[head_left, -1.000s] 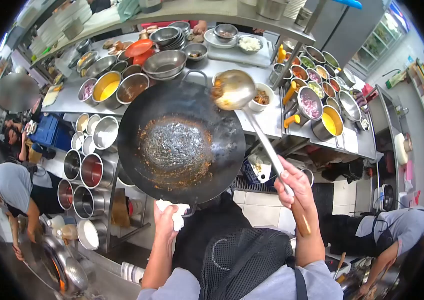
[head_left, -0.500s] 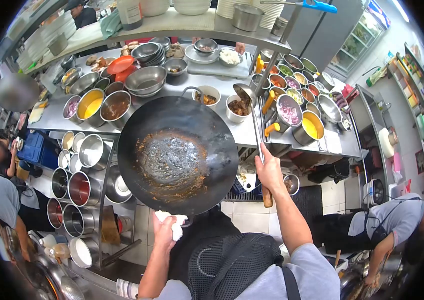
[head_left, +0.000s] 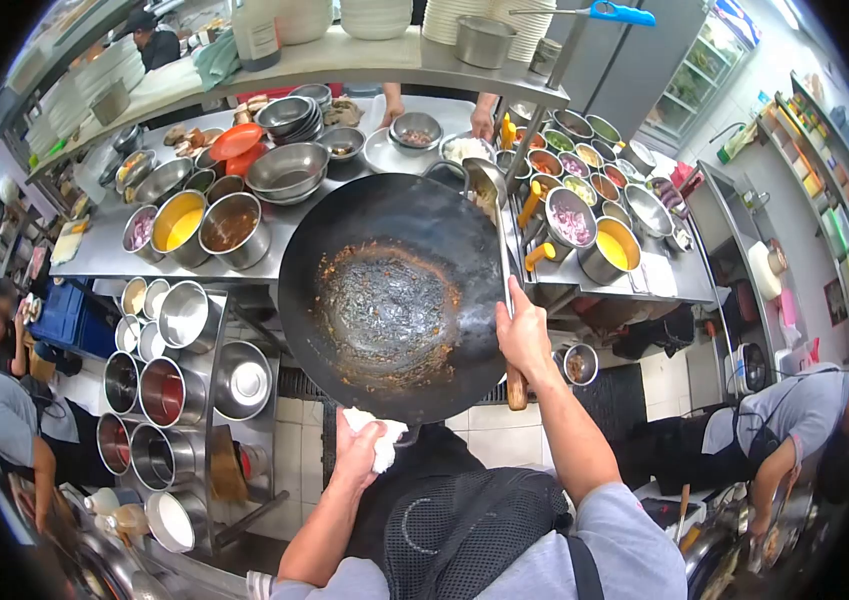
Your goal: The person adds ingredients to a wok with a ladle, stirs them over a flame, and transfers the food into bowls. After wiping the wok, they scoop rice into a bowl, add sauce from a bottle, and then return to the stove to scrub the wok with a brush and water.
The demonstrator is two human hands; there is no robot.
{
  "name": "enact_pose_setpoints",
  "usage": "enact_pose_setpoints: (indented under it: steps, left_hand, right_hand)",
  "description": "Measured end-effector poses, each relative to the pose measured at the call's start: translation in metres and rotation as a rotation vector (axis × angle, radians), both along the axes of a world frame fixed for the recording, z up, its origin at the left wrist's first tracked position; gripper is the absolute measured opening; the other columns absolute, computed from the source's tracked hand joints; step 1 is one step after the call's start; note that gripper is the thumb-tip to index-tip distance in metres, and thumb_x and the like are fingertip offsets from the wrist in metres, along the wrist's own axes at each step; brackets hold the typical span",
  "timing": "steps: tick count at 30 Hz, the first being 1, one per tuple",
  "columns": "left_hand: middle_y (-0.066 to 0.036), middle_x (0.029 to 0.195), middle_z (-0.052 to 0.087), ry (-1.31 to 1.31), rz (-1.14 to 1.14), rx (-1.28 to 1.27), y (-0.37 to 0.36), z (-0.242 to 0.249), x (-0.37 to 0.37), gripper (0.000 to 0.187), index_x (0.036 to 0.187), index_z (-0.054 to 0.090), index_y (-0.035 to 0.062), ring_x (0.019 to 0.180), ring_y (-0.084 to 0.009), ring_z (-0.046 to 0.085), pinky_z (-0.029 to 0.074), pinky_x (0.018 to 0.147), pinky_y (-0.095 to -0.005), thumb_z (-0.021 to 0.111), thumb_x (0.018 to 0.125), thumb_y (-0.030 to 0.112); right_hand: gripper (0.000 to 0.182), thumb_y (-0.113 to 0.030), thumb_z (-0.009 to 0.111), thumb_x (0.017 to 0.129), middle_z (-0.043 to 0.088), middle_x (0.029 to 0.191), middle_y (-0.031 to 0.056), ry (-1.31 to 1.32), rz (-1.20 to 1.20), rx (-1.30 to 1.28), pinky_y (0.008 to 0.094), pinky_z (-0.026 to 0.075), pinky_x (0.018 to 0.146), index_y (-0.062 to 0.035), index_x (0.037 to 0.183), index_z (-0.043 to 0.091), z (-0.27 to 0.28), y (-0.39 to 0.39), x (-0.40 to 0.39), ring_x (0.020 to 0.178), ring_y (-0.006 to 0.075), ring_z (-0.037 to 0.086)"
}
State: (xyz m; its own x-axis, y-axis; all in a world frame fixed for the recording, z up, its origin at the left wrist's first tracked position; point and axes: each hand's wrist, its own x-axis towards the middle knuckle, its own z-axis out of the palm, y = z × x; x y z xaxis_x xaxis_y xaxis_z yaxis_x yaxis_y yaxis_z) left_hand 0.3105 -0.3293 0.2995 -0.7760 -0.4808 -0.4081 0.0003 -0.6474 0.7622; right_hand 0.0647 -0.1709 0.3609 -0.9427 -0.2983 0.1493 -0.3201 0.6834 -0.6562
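A large black wok (head_left: pixel 389 310), tilted with its inside facing me, has browned residue around its middle. My left hand (head_left: pixel 354 455) is closed on the wok's near handle through a folded white cloth (head_left: pixel 384 440). My right hand (head_left: pixel 524 335) grips a long metal ladle (head_left: pixel 503 235) by its shaft, above the wooden end. The ladle's bowl is up by the wok's far right rim, over the table's edge. Part of the table behind the wok is hidden.
Steel pots of yellow liquid (head_left: pixel 179 222) and brown sauce (head_left: pixel 234 230) line the table's left. Chopped red onion (head_left: pixel 572 222) and other ingredients stand right. Another person's hands (head_left: pixel 482 118) are by a bowl of rice (head_left: pixel 466 148). Co-workers bend at both sides, one in a grey shirt (head_left: pixel 789 415).
The wok and my left hand have shifted right, covering the two small containers behind. My right hand has moved slightly left with the ladle. Another person's hands have reached in at the back.
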Motion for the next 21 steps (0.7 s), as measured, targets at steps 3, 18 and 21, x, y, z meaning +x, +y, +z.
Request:
enact_pose_setpoints:
  steps: [3,18,21]
  left_hand:
    - [-0.007,0.081,0.051,-0.001,0.003,-0.021,-0.004,0.002,0.0,0.034,0.101,0.038,0.0082,0.063,-0.0227,0.063,0.053,0.05,-0.0346,0.058,0.076,-0.004]
    - [-0.013,0.095,0.062,0.018,0.055,0.18,-0.026,-0.005,0.012,0.035,0.111,0.048,0.0012,0.077,-0.0263,0.066,0.058,0.067,-0.0367,0.055,0.077,-0.005]
    - [-0.016,0.079,0.062,-0.071,0.133,0.234,-0.03,0.002,0.035,0.012,0.089,0.054,-0.0002,0.059,-0.0263,0.064,0.056,0.049,-0.0349,0.059,0.077,0.002]
  right_hand:
    - [0.049,-0.014,0.057,0.09,0.063,0.077,0.0336,0.028,-0.018,-0.016,0.0508,0.051,0.071,0.0047,0.134,0.048,-0.003,0.001,0.0,0.076,0.0479,0.064]
    - [0.047,-0.011,0.064,0.09,0.067,0.089,0.018,0.05,0.16,-0.081,0.0378,0.052,0.063,-0.0018,0.133,0.047,-0.063,0.116,0.098,0.071,0.0316,0.068]
    - [0.034,-0.016,0.068,0.088,0.068,0.089,0.0145,0.02,0.216,0.024,0.0386,0.053,0.06,-0.0034,0.117,0.056,-0.076,0.13,0.102,0.066,0.0311,0.067]
